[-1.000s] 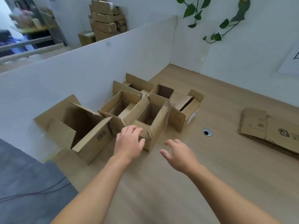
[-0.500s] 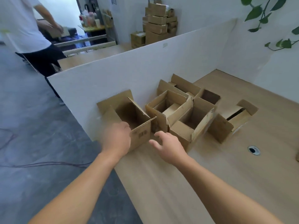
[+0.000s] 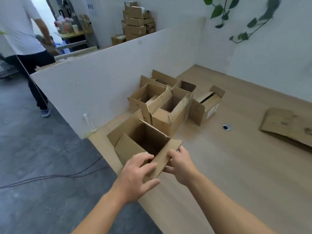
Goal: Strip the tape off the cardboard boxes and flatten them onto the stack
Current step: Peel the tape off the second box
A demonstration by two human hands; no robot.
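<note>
Head view: looks down over both forearms to the near left corner of the table (image 3: 219, 166).
Near box (image 3: 135, 130): stands upright at that corner with its top open and flaps splayed. It is close to the white partition (image 3: 118, 81) and apart from the other boxes.
Left hand (image 3: 136, 173): fingers curled over the top of the near flap (image 3: 167, 156), thumb under its lower corner. It grips the flap.
Right hand (image 3: 180, 166): at the flap's right side, fingers curled against the card, thumb hidden. It looks to be pinching the same flap.
Other boxes (image 3: 162, 105): a huddle of open ones touching each other against the partition, with a tipped box (image 3: 206, 105) on its side just to their right.
Stack (image 3: 287, 125): flattened cardboard lying well apart, towards the table's right.
Tape: none I can make out on the near box, and its bottom seam is hidden.
Weight: light, I'd judge, being empty corrugated card.
Stiffness: firm across the walls but hinging freely at the creases. A flap alone will fold rather than carry the box.
Surface: dry and matt, so unlikely to slip, though it tears if yanked.
Best hold: two opposite walls for turning it over to reach the seam, then push opposite corners together to collapse it.
</note>
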